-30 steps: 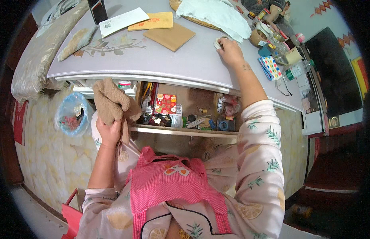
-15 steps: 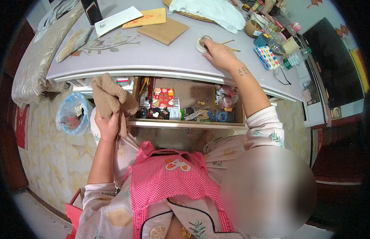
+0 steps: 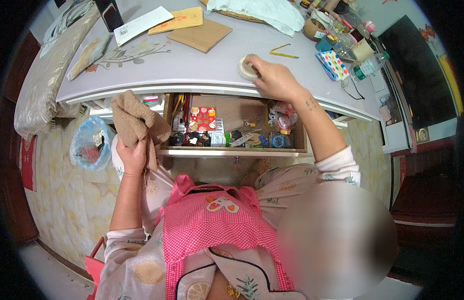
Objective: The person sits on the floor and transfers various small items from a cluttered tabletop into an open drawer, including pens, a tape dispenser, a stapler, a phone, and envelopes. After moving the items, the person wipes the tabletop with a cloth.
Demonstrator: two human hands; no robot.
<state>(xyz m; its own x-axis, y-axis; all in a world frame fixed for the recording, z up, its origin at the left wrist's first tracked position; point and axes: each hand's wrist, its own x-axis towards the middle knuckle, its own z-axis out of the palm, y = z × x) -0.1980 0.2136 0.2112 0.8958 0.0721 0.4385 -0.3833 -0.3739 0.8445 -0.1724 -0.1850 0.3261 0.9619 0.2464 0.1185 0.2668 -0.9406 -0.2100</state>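
Observation:
My right hand (image 3: 278, 81) is closed on a whitish roll of tape (image 3: 248, 68), held near the front edge of the pale table (image 3: 192, 65). Below it, the drawer (image 3: 232, 150) is pulled out. Inside lie a red patterned packet (image 3: 202, 119), a blue tape roll (image 3: 277, 142), a bag of small items (image 3: 286, 120) and several pens at the left. My left hand (image 3: 133, 156) grips a bunched brown cloth (image 3: 134, 120) at the drawer's left end. A thin yellow, compass-like tool (image 3: 284, 53) lies on the table beyond my right hand.
Envelopes (image 3: 176, 21) and a brown notebook (image 3: 199, 35) lie at the back left, near a dark phone-like box (image 3: 109, 15). Bottles and jars crowd the back right, by a dotted cloth (image 3: 333, 65) and glasses (image 3: 356, 89). A lined bin (image 3: 92, 145) stands on the floor.
My right hand has moved nearer to me and slightly left, bringing the tape roll off its spot beside the yellow tool. My left hand still holds the cloth.

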